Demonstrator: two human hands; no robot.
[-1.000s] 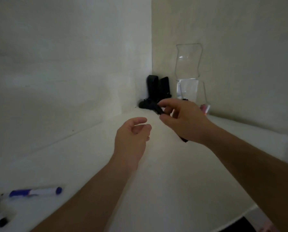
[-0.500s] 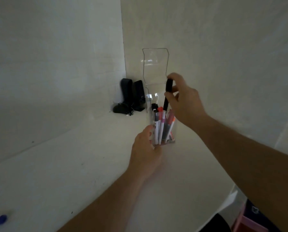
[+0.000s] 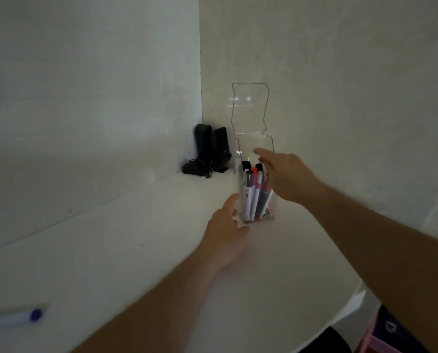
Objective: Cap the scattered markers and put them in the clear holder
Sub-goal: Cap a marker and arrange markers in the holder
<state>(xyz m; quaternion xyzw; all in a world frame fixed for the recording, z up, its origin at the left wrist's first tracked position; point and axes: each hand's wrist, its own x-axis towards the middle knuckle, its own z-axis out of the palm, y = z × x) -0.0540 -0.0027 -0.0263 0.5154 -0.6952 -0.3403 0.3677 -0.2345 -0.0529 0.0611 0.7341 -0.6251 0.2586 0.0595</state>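
The clear holder (image 3: pixel 240 151) stands on the white desk near the corner, its hinged lid (image 3: pixel 249 108) raised against the wall. Several capped markers (image 3: pixel 255 194) with black, red and pink caps stand upright inside it. My left hand (image 3: pixel 225 233) rests against the holder's lower left side, steadying it. Just right of the holder's mouth, my right hand (image 3: pixel 286 174) hovers with its fingers spread and nothing in it. A blue-capped marker (image 3: pixel 16 317) lies blurred on the desk at the far lower left.
Two small black speakers (image 3: pixel 211 146) with a tangle of cable (image 3: pixel 195 169) stand in the wall corner, left of the holder. The desk's (image 3: pixel 136 250) curved front edge runs along the lower right, with dark and pink items (image 3: pixel 391 335) beyond it.
My right hand carried a black marker up to the holder, dropped it in among the others and opened. My left hand came to the holder's side. The view swung right.
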